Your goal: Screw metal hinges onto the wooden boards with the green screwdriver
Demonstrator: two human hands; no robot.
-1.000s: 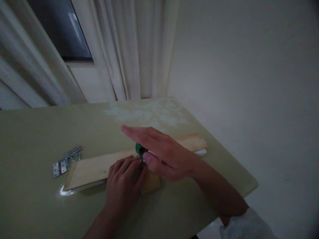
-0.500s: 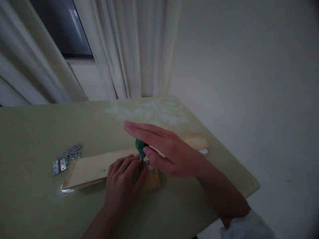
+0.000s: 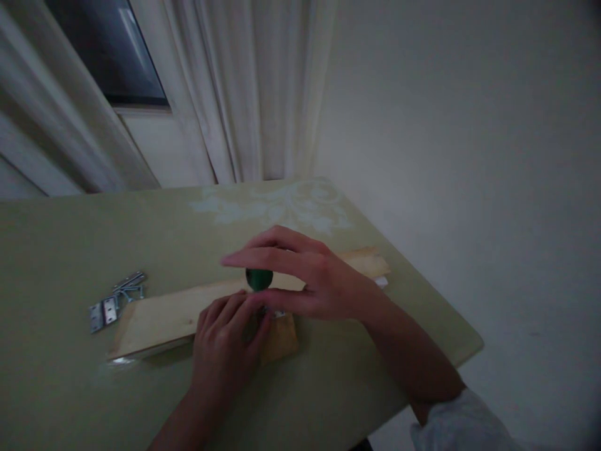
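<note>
A green-handled screwdriver [image 3: 259, 280] stands near upright over a metal hinge [image 3: 278, 314], which is mostly covered by my hands. My right hand [image 3: 312, 275] is around the handle, its long fingers stretched across the top and its thumb below. My left hand [image 3: 223, 338] rests against the long wooden board [image 3: 166, 318], thumb and index finger drawn together at the screwdriver's lower end. What those fingertips pinch is hidden. Under the hinge lies a smaller brownish wood piece [image 3: 280, 341], sticking out toward me.
Left of the board lie a loose hinge [image 3: 103, 314], several screws [image 3: 129, 292] and another folded metal hinge [image 3: 129, 280]. The board's far end [image 3: 366, 260] reaches toward the right edge of the green table [image 3: 328, 394]. Curtains [image 3: 235, 94] hang behind.
My right hand's fingers have shifted over the screwdriver handle, and its thumb has moved left to beside my left fingertips. The left hand keeps its place on the board. The view has shifted slightly.
</note>
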